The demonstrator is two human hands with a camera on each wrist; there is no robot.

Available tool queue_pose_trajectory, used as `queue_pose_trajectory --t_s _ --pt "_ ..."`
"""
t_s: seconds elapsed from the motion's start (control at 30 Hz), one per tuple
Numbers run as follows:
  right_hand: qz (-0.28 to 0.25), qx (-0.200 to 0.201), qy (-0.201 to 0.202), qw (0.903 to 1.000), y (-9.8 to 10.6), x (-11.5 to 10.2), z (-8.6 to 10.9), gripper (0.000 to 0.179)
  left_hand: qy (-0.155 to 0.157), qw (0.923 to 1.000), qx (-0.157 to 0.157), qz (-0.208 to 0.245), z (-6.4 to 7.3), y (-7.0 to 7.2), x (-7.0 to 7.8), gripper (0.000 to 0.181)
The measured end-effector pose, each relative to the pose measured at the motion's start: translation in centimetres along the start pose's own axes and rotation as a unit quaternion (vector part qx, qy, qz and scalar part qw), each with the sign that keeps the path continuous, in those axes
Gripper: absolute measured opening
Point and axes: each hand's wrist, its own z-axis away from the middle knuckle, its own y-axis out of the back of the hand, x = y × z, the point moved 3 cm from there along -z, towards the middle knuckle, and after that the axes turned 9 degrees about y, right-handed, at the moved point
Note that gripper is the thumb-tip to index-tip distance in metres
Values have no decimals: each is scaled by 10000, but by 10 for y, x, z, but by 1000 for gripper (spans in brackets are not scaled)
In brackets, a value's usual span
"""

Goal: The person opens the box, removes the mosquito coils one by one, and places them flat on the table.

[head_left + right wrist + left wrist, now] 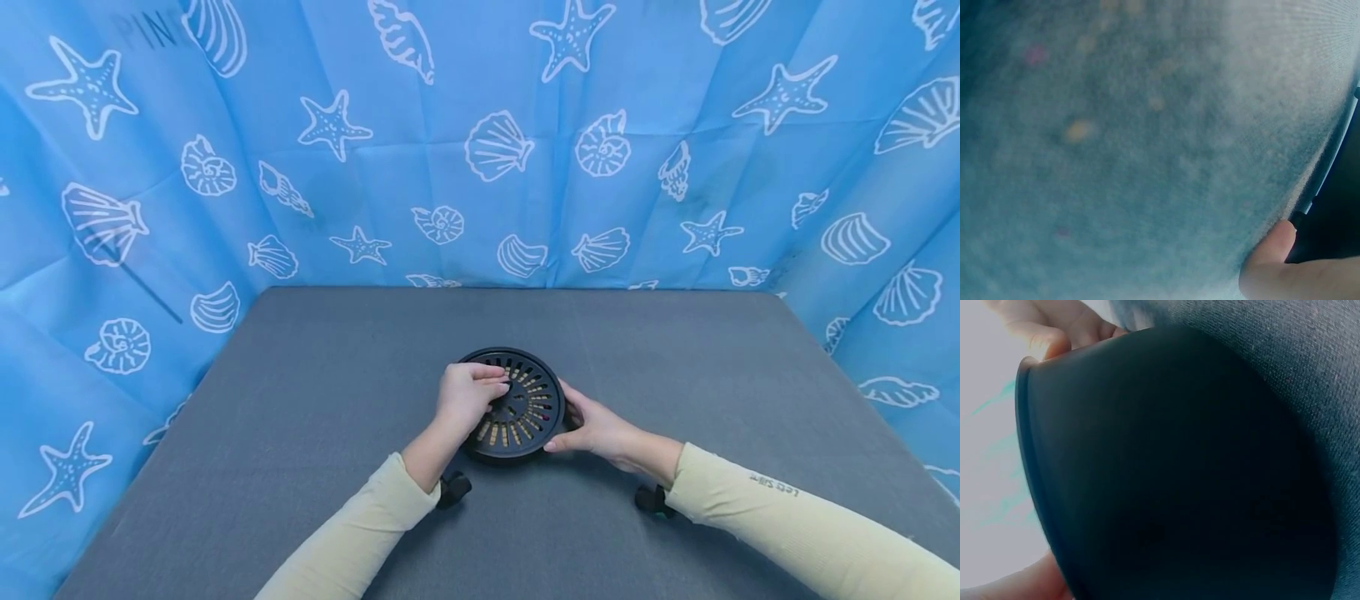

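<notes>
From the head view, I locate the slotted black container (pixel 527 408) on the table (pixel 360 358). Left fingers (pixel 487 372) pinch its small top knob; right fingers (pixel 579 398) grip its side. Only the left-wrist view shows me its smooth wall (pixel 1179 475) close up.

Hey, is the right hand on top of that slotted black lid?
No, the right hand grips the outer side of the round black container, while the left hand is over the slotted lid.
</notes>
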Motion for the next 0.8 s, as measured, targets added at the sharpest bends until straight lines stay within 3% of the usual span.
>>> queue_pose_trajectory --t_s 0.3,0.53,0.8 --pt "-8 7 13 10000 0 0 1 109 -187 9997 139 20 4 1 2 18" --pt "55 -2 89 9999 0 1 1 109 -320 9993 20 184 1 0 0 24" --pt "118 -73 122 9998 0 0 1 105 -529 9983 51 231 2 11 6 23"
